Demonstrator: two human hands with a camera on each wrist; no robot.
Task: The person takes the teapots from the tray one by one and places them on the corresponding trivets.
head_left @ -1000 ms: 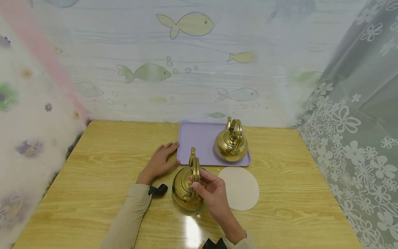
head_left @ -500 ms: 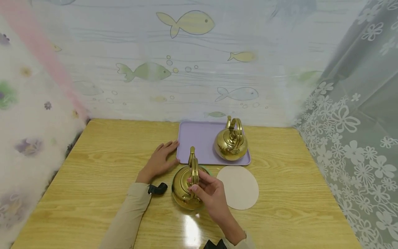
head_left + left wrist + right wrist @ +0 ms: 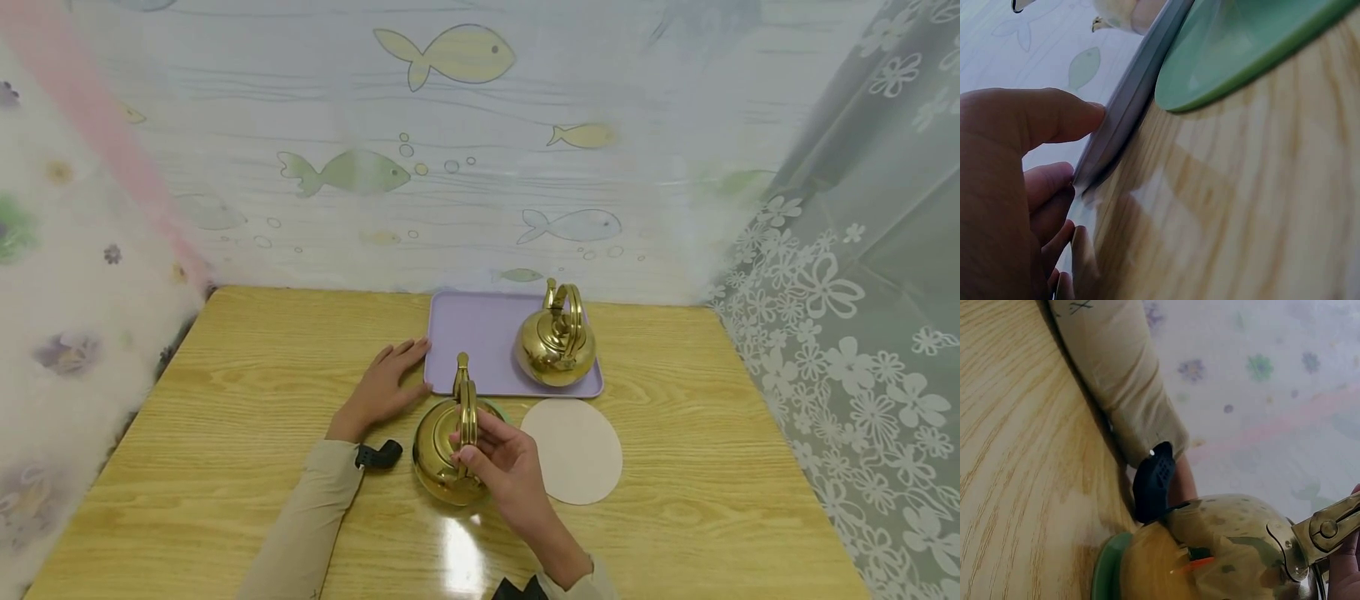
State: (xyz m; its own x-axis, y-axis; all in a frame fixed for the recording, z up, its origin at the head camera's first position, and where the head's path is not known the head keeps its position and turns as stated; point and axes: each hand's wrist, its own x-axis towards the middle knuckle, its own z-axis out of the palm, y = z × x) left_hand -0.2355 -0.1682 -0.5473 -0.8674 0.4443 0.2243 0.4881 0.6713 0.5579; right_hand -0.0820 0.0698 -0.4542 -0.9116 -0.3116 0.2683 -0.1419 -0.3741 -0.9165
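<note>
In the head view a brass kettle (image 3: 433, 462) stands near the front middle, spout pointing away. My right hand (image 3: 516, 471) holds its raised handle (image 3: 468, 408) between thumb and fingers. Under the kettle is a round green mat (image 3: 1229, 69), whose rim also shows in the right wrist view. My left hand (image 3: 378, 396) lies at the left side of a lilac tray (image 3: 472, 333), fingers extended, thumb and fingertips at its edge. A second brass kettle (image 3: 551, 354) sits on the right part of that tray.
A round cream mat (image 3: 581, 454) lies flat to the right of the near kettle. The wooden table (image 3: 247, 375) meets a fish-patterned curtain (image 3: 345, 250) at the back, and a lace curtain (image 3: 847, 375) hangs on the right.
</note>
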